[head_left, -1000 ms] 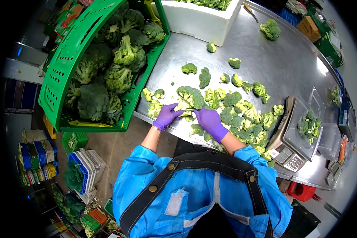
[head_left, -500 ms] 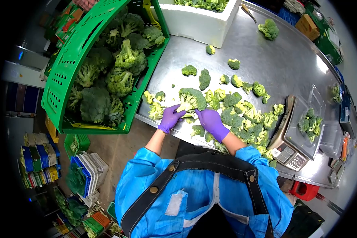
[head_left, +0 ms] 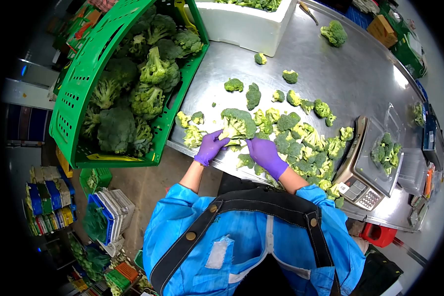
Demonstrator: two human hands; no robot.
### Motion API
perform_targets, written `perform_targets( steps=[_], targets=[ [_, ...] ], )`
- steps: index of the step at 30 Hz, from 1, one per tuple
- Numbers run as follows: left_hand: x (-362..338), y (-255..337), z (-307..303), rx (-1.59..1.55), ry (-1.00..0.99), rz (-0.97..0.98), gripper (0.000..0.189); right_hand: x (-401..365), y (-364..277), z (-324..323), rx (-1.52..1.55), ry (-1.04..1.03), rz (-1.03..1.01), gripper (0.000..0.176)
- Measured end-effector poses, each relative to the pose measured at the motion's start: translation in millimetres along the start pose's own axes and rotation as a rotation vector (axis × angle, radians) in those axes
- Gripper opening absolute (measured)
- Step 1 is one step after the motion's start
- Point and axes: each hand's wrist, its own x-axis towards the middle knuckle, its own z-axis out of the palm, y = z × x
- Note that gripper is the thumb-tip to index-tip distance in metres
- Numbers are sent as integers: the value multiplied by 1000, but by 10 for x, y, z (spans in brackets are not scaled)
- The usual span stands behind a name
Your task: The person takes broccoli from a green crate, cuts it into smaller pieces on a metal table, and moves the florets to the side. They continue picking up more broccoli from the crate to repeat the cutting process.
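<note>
A large broccoli head [head_left: 238,123] is between my hands near the front edge of the steel table [head_left: 325,69]. My left hand [head_left: 211,147], in a purple glove, has its fingers closed on the stem side of the head. My right hand [head_left: 266,157], also gloved, is closed at the lower right of the head; what its fingertips hold is hidden. Cut broccoli florets [head_left: 308,155] lie in a pile to the right of my right hand, and smaller pieces [head_left: 192,136] lie left of my left hand.
A tilted green crate [head_left: 79,103] full of broccoli heads stands at the left. Behind is a white foam box [head_left: 241,29]. A knife [head_left: 308,13] lies at the back. On the right, a scale [head_left: 356,185] bears a clear tray of broccoli [head_left: 387,154].
My right hand has shifted slightly right and down. The rest of the view has moved a little, and the broccoli head stays between my hands.
</note>
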Motion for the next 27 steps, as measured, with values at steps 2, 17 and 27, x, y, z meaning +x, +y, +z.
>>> perform_targets(
  steps=[2,17,27],
  targets=[
    [-2,-70,-36,22,-7,-20,43,50,-92,46,-5,19,63,36],
    [-227,-167,219,596,188,179,47,-10,186,232,-165,-268,-67,34],
    [-281,-300,22,-152,94,98,44,-227,-64,-492,110,-136,111,31]
  ],
)
